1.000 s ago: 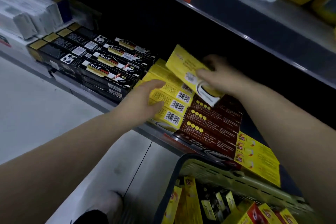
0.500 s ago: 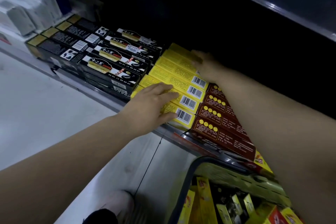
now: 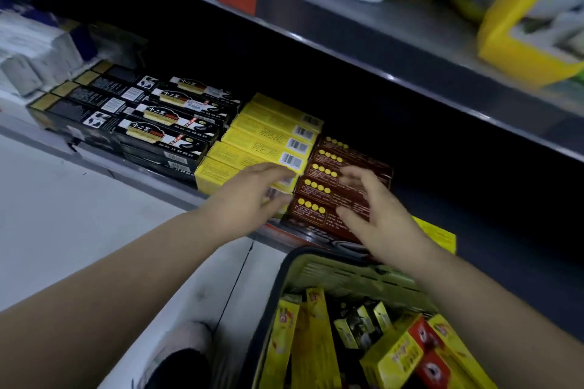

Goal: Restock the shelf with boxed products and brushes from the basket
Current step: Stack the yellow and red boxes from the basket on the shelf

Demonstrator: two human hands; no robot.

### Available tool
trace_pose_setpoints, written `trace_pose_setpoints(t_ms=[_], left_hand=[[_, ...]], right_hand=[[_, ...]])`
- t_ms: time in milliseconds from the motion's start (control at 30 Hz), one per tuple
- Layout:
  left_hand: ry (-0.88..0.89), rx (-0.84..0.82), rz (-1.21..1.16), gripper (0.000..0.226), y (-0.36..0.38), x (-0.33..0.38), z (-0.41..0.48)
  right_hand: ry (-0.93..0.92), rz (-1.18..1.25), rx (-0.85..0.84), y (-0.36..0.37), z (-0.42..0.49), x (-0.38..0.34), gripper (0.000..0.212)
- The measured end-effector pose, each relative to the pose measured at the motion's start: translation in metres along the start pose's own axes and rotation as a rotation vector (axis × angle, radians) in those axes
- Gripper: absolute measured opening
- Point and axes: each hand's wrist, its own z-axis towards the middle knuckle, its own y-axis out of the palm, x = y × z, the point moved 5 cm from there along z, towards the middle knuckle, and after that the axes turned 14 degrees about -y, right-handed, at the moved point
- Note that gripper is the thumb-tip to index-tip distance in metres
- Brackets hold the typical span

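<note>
Both hands empty, fingers loose: left hand [image 3: 249, 199] over the front yellow boxes [image 3: 262, 139], right hand [image 3: 376, 215] over the brown boxes [image 3: 319, 193], mid-frame on the shelf [image 3: 148, 173]. Basket [image 3: 331, 265] lower right, loaded. Risk: front yellow box is at the shelf lip, so a stray nudge could tip it off.

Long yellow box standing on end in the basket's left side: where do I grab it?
Take the long yellow box by its top end, coming down from above, thumb and fingers across its narrow width. It stands nearly upright in the basket, its lower part wedged among other boxes.
</note>
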Motion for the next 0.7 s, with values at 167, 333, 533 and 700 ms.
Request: trace_pose_setpoints(t_ms=[167,333,533,700], left_hand=[[0.177,-0.243,0.030,0.035,0.036,0.090,-0.039],[0.312,-0.527,0.296,0.032,0.080,0.143,-0.077],[0.372,-0.766,0.607,0.032,0.125,0.168,-0.093],[0.324,-0.797,0.637,0.033,0.176,0.174,-0.086]], right_hand=[[0.136,-0.165,-0.215,-0.034,-0.124,0.020,0.061],[0.210,-0.303,-0.527,-0.036,-0.209,0.057,0.060],[0.291,-0.280,-0.417,-0.030,-0.285,0.108,0.077],[0.213,-0.307,-0.266,-0.021,-0.303,0.126,0.074]])
